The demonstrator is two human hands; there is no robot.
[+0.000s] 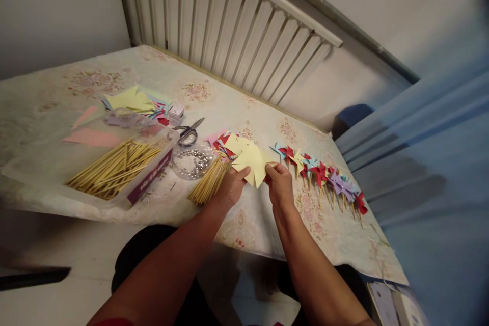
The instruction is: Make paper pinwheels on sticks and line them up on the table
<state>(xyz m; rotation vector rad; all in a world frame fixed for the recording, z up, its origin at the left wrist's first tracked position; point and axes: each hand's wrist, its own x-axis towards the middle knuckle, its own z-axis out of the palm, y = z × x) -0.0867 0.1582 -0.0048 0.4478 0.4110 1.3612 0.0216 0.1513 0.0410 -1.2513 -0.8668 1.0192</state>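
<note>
A pale yellow paper [252,162], cut with slits into pinwheel-like flaps, is held up over the near part of the table. My left hand [233,186] pinches its lower left edge, thumb on top. On the other side, my right hand [280,181] grips the right flap between thumb and fingers. Just left of my left hand lies a bundle of thin wooden sticks [206,183]. Behind the held paper are cut papers in red and pink [223,143], partly covered by more yellow paper.
A clear plastic box [151,178] holds many wooden sticks [114,170]. Near it are a round tub of metallic pieces [193,162], scissors [188,133], a small white box [176,113] and stacked coloured paper [132,99]. Finished pinwheels [321,174] line the right side. A radiator [229,25] stands behind.
</note>
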